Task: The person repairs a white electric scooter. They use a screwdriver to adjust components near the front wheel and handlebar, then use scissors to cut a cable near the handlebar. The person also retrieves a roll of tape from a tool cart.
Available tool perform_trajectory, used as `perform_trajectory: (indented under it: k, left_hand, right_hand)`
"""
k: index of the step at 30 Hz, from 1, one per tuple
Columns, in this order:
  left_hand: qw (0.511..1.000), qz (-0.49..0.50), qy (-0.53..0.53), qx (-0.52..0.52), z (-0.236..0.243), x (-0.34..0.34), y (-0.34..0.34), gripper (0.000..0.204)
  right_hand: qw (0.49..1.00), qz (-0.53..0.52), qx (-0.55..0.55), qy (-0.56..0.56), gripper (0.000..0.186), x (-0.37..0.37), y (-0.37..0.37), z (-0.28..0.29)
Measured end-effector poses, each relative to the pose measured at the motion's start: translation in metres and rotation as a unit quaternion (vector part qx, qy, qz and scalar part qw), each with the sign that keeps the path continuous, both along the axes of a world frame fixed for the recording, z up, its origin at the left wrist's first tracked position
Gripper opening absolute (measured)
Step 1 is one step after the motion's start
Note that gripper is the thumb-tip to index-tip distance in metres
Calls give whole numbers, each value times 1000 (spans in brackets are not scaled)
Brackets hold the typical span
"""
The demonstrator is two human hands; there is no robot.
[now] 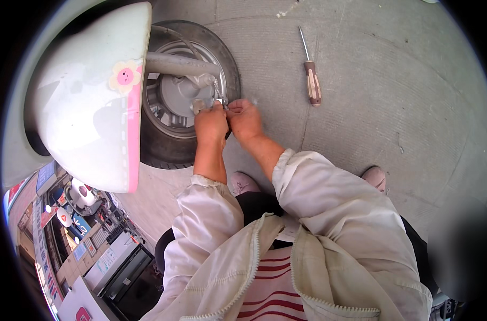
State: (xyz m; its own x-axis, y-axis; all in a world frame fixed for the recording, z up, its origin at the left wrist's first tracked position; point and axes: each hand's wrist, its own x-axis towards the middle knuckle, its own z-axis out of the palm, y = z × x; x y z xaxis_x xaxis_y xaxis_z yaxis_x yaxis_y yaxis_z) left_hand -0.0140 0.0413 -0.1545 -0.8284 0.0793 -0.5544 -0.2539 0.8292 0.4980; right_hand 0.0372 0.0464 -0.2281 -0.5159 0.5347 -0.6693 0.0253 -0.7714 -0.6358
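Note:
My left hand [210,125] is closed around a small silvery metal part [219,101] near the hub of a scooter's wheel [168,152]. Just to its right, my right hand [243,119] has its fingers bent and pinched at the same spot; what exactly sits between them is too small to make out. A grey fork tube [176,65] with a cable runs across the wheel above both hands. Left of the wheel is a white fender [83,123] with a pink stripe and flower sticker, which hides part of the tyre.
A screwdriver [313,85] lies on the grey pavement [372,107] right of the wheel. My pink shoes [374,176] are below my arms. At the lower left are shop fronts and a white-and-black cabinet [107,267]. A blurred dark shape fills the lower right.

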Motion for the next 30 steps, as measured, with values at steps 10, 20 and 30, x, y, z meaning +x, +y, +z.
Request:
perform_trajectory:
  k: [10,20,30]
  left_hand:
    - [998,-39,41,-9,-6,-3,-5,34]
    - [999,-22,30,-6,0,3,2,33]
    - [998,-37,44,-25,-2,3,2,34]
  right_hand:
    - [999,-12,49,-17,19,1,-4,4]
    - [1000,-21,-2,11,18,3,-2,7]
    - [998,-32,41,-25,22,1,-7,4]
